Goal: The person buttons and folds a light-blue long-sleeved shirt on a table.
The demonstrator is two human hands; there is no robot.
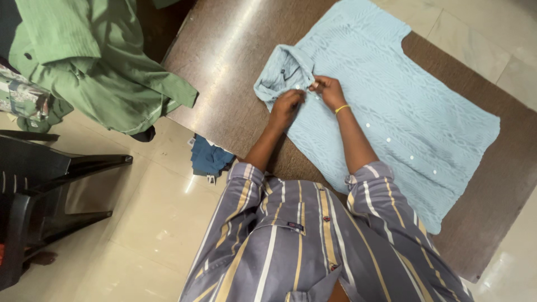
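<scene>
Dark brown table (235, 84) on a pale tiled floor, and a light blue button-up shirt (391, 112) lies spread flat across it, front up. Left hand (286, 106) pinches the placket just below the collar (282, 70); right hand (329, 90), yellow bangle on the wrist, grips the same spot, fingers closed on the fabric at the top button. Green shirt (95, 61) drapes over the table's far corner, black chair (45, 190) beside it.

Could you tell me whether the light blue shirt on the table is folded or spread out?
Spread out: the light blue shirt lies flat on the table, body unfolded.
</scene>
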